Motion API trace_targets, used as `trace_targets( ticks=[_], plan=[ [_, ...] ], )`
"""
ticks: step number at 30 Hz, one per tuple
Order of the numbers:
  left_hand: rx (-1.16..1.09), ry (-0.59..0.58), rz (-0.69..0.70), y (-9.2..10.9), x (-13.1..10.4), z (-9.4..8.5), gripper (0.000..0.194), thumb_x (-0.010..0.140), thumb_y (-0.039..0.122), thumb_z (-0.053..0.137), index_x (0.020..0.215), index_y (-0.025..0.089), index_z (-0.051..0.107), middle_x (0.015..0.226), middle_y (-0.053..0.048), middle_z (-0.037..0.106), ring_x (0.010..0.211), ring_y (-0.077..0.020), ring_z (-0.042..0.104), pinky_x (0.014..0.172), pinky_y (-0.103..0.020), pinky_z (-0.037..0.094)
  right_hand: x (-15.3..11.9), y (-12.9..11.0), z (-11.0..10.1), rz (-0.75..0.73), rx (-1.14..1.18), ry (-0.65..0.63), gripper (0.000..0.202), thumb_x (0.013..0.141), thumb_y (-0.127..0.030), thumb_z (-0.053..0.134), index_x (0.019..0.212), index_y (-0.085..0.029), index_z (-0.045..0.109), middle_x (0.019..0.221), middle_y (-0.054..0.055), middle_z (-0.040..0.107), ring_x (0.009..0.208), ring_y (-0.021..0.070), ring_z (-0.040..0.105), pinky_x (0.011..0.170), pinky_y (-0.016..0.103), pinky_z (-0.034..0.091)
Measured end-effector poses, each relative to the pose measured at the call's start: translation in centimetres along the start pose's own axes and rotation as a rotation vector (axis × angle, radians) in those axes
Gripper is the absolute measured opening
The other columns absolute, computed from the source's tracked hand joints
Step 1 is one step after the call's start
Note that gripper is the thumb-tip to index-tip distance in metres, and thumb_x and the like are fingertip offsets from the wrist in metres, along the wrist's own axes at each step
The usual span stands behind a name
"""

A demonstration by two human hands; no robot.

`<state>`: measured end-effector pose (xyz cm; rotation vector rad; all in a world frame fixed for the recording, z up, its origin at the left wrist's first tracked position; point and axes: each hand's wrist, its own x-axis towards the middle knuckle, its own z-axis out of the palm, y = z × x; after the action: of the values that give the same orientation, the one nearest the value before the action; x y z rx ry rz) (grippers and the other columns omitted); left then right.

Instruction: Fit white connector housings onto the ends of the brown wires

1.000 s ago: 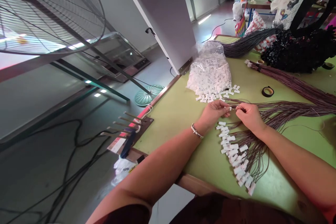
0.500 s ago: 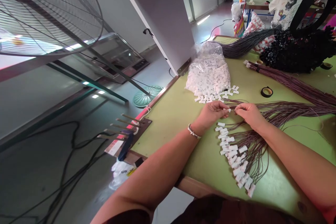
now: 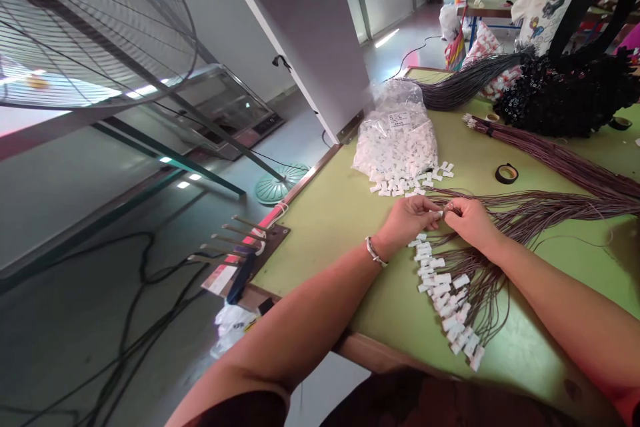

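Pinched between the fingertips of my left hand (image 3: 411,219) is a small white connector housing (image 3: 440,214), mostly covered by the fingers. My right hand (image 3: 466,220) meets it from the right, its thumb and forefinger closed on the end of a thin brown wire. The hands nearly touch. Below them a slanting row of white housings (image 3: 442,290) on brown wires (image 3: 487,300) lies on the green table (image 3: 325,247). Longer brown wires (image 3: 555,203) run off to the right. Loose white housings (image 3: 397,187) lie beyond my left hand.
A clear plastic bag (image 3: 397,133) full of white housings stands at the back. To its right are black tape (image 3: 507,174), a tied brown wire bundle (image 3: 550,150) and a black heap (image 3: 565,100). Metal prongs (image 3: 235,240) stick out at the left table edge; a fan (image 3: 100,27) stands beyond.
My hands have come closer together, and the gap between the housing and the right fingertips has closed. My left hand shifted slightly right and down.
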<state>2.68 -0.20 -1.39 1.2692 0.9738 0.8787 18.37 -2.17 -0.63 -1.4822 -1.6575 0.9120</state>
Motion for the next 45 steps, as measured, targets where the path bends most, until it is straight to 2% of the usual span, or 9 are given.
trace_targets(
  ticks=[12, 17, 20, 22, 25, 27, 34, 39, 45],
  plan=[
    [0.169, -0.049, 0.097, -0.2, -0.2, -0.9, 0.009, 0.070, 0.019, 0.067, 0.073, 0.013, 0.062, 0.058, 0.000, 0.062, 0.054, -0.0088, 0.058, 0.052, -0.020, 0.048, 0.3, 0.4, -0.6, 0.040, 0.116, -0.058, 0.014, 0.066, -0.028, 0.054, 0.057, -0.017, 0.054, 0.052, -0.004, 0.046, 0.051, 0.0097, 0.038, 0.051, 0.024, 0.031],
    [0.591, -0.552, 0.148, 2.2, -2.2, -1.1, 0.008, 0.070, 0.012, 0.062, 0.075, 0.015, 0.067, 0.071, -0.003, 0.069, 0.060, -0.0109, 0.061, 0.055, -0.020, 0.047, 0.3, 0.6, -0.7, 0.161, 0.434, 0.109, 0.031, 0.070, -0.045, 0.062, 0.081, -0.016, 0.066, 0.066, 0.002, 0.060, 0.051, 0.0103, 0.047, 0.049, 0.025, 0.037],
    [0.634, -0.825, 0.266, 3.8, -2.9, -2.1, 0.013, 0.077, 0.017, 0.059, 0.083, 0.018, 0.071, 0.087, -0.005, 0.071, 0.075, -0.0134, 0.065, 0.070, -0.022, 0.050, 0.2, 0.8, -0.5, 0.183, 0.457, 0.104, 0.038, 0.070, -0.047, 0.063, 0.091, -0.015, 0.069, 0.060, 0.000, 0.055, 0.046, 0.0079, 0.038, 0.041, 0.022, 0.026],
    [0.716, -0.677, 0.330, 4.5, -2.6, -3.7, 0.018, 0.081, 0.019, 0.054, 0.085, 0.018, 0.071, 0.093, -0.006, 0.071, 0.084, -0.0157, 0.064, 0.079, -0.025, 0.050, 0.2, 0.6, -0.3, 0.167, 0.379, 0.058, 0.037, 0.070, -0.043, 0.062, 0.092, -0.015, 0.070, 0.057, -0.001, 0.053, 0.046, 0.0073, 0.035, 0.041, 0.022, 0.023],
    [1.022, 0.051, 0.230, 4.3, -1.1, -6.9, 0.023, 0.081, 0.015, 0.048, 0.084, 0.016, 0.071, 0.087, -0.008, 0.069, 0.080, -0.0191, 0.062, 0.078, -0.033, 0.050, 0.0, 0.2, -0.3, 0.152, 0.312, 0.028, 0.035, 0.072, -0.036, 0.056, 0.096, -0.014, 0.068, 0.061, 0.000, 0.058, 0.046, 0.0077, 0.036, 0.042, 0.023, 0.025],
    [1.144, 0.208, 0.159, 3.7, 0.0, -8.5, 0.022, 0.077, 0.014, 0.051, 0.088, 0.015, 0.070, 0.088, -0.009, 0.067, 0.081, -0.0207, 0.061, 0.077, -0.034, 0.049, -0.1, 0.0, -0.2, 0.150, 0.273, 0.027, 0.034, 0.073, -0.032, 0.052, 0.099, -0.015, 0.064, 0.063, 0.000, 0.062, 0.044, 0.0076, 0.034, 0.042, 0.023, 0.026],
    [1.216, 0.148, 0.159, 2.2, 0.9, -8.6, 0.026, 0.077, 0.014, 0.048, 0.092, 0.016, 0.070, 0.091, -0.009, 0.065, 0.085, -0.0214, 0.060, 0.080, -0.034, 0.048, -0.2, 0.7, 0.3, 0.050, 0.109, 0.074, 0.006, 0.065, -0.023, 0.052, 0.066, -0.018, 0.054, 0.054, -0.001, 0.057, 0.047, 0.0098, 0.040, 0.047, 0.024, 0.031],
    [1.191, 0.161, 0.172, 2.8, 0.6, -9.1, 0.030, 0.082, 0.020, 0.043, 0.093, 0.017, 0.071, 0.093, -0.011, 0.065, 0.087, -0.0232, 0.060, 0.080, -0.036, 0.047, 0.0, 0.9, 0.4, -0.003, 0.094, 0.112, 0.003, 0.062, -0.022, 0.051, 0.063, -0.019, 0.053, 0.054, -0.003, 0.049, 0.050, 0.0102, 0.040, 0.050, 0.024, 0.032],
    [0.565, 0.304, 0.034, 4.6, -0.7, -7.4, 0.023, 0.083, 0.028, 0.049, 0.095, 0.016, 0.065, 0.065, -0.002, 0.060, 0.050, -0.0104, 0.052, 0.049, -0.022, 0.044, -0.2, 0.3, 0.1, 0.026, 0.157, 0.131, 0.004, 0.059, -0.023, 0.049, 0.060, -0.019, 0.048, 0.053, -0.004, 0.043, 0.050, 0.0092, 0.034, 0.048, 0.024, 0.028]
  ],
)
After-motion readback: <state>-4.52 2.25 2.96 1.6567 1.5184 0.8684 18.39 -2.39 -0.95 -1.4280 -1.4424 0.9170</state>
